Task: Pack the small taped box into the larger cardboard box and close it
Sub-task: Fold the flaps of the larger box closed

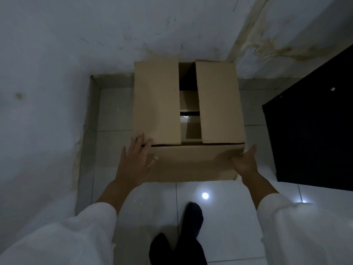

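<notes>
Stained white walls meet in a corner above the large cardboard box [189, 115], which stands on the pale tiled floor [225, 217] against them. To its right looms a dark panel [315, 121]. Both long top flaps lie nearly flat, a gap between them. Through that gap, inside the box, I glimpse what looks like the small taped box [189, 119] with shiny tape. My left hand [136, 157] presses open-fingered against the near left corner. My right hand [245, 161] cups the near right corner, fingers spread, gripping nothing.

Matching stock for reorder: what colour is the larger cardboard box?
Plain tan-brown, unprinted; the larger cardboard box shows best in the head view.
</notes>
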